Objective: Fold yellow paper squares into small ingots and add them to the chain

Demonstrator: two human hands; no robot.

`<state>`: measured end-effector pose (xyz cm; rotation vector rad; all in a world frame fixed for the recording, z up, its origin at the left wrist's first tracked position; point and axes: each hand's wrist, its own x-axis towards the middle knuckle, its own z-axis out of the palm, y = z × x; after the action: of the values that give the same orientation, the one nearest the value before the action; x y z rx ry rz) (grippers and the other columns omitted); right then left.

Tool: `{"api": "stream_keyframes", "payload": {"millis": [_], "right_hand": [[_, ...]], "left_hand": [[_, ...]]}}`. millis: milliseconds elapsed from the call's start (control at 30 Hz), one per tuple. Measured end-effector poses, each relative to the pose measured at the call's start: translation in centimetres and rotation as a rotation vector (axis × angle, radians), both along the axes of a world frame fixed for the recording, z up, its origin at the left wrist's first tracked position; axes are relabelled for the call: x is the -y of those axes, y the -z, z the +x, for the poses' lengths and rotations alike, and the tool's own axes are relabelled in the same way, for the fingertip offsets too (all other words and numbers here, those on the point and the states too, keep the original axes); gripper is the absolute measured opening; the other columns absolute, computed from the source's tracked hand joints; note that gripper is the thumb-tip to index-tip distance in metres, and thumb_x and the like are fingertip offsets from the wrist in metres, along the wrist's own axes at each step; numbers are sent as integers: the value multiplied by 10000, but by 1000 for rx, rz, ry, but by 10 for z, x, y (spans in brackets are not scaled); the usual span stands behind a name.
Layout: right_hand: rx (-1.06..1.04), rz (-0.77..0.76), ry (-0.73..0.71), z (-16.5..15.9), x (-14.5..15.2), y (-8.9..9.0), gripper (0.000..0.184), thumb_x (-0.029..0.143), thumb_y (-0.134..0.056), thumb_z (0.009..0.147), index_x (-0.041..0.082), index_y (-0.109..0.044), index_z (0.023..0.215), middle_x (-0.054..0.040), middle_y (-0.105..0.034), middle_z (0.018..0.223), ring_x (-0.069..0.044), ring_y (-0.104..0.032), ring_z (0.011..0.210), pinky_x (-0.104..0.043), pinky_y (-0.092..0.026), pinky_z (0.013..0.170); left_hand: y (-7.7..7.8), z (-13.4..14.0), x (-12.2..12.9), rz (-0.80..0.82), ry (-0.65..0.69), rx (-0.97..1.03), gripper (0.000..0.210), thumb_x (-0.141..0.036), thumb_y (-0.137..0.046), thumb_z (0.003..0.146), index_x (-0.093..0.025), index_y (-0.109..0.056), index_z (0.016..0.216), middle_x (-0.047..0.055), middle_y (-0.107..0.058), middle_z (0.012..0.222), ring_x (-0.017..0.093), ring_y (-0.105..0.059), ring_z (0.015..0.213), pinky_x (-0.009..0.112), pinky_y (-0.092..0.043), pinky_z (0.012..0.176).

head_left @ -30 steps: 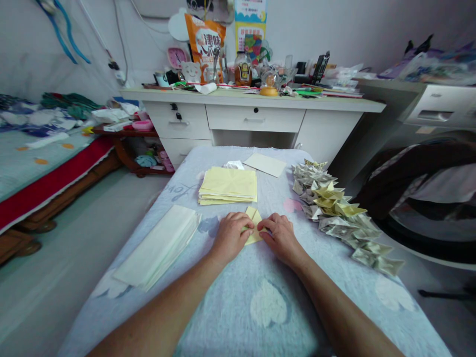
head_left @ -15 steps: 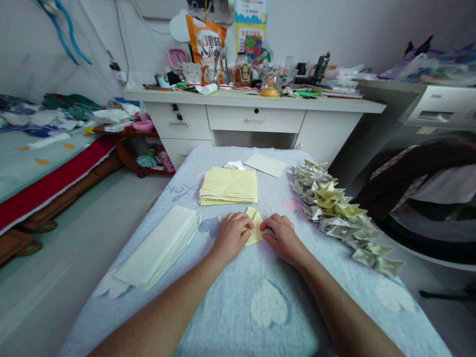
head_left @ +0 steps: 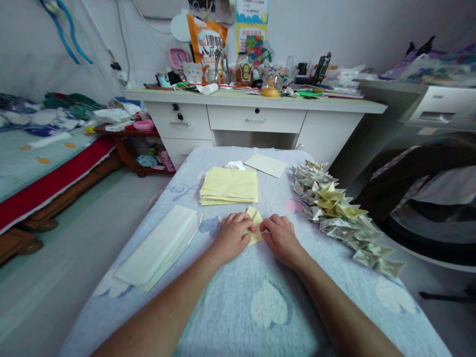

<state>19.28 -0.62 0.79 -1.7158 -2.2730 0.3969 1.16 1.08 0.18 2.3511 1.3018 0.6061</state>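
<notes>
A small folded piece of yellow paper (head_left: 255, 237) lies on the cloth-covered table between my hands. My left hand (head_left: 235, 232), fingers curled together, grips its left side. Opposite it, my right hand (head_left: 279, 234) pinches the right edge with thumb and fingers. The paper's pointed upper part shows above the fingertips; its side edges are partly hidden under them. Just beyond my hands sits a stack of yellow paper sheets (head_left: 229, 185). Folded paper pieces (head_left: 334, 208), grey-white and yellow with pointed tips, are nested in a long row to the right.
A bundle of long white paper (head_left: 158, 248) lies at the left of the table (head_left: 223, 312). A pale card (head_left: 265, 165) and crumpled white tissue (head_left: 235, 165) lie at the back. Beyond stands a white desk (head_left: 256, 119) with clutter; a bed (head_left: 48, 163) is left, a washing machine (head_left: 439, 109) right.
Both hands stay on the folded yellow paper. My left fingers have shifted slightly to the right, closer to my right hand; the other things stay in place.
</notes>
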Motion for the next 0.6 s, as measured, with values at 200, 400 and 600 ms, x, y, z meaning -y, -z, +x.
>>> {"api": "stream_keyframes", "payload": {"millis": [200,400,600], "right_hand": [[57,32,17,-4,4,0,133,301,-549,866,261,-596,984,-49,-543,1009,-223,-440,955,-329,-283,767],[68,54,42,-9,6,-1,267,486,-593,820,259,-592,962,-55,-526,981,-239,-439,944,-341,-289,766],[64,42,69,-9,4,1,298,514,-609,806,271,-605,978,-62,-520,995,-240,-443,937,-334,-291,754]], "left_hand": [[-3,-4,3,-40,27,-25,182,-274,-641,763,-266,-588,937,-11,-557,1163,218,-463,1090,375,-335,933],[-5,-7,2,-83,54,-28,256,-263,-678,724,-274,-576,958,-15,-536,1201,224,-449,1119,371,-334,953],[-6,-12,1,-129,91,-19,272,-236,-647,731,-276,-582,991,0,-514,1248,229,-435,1164,375,-331,993]]}}
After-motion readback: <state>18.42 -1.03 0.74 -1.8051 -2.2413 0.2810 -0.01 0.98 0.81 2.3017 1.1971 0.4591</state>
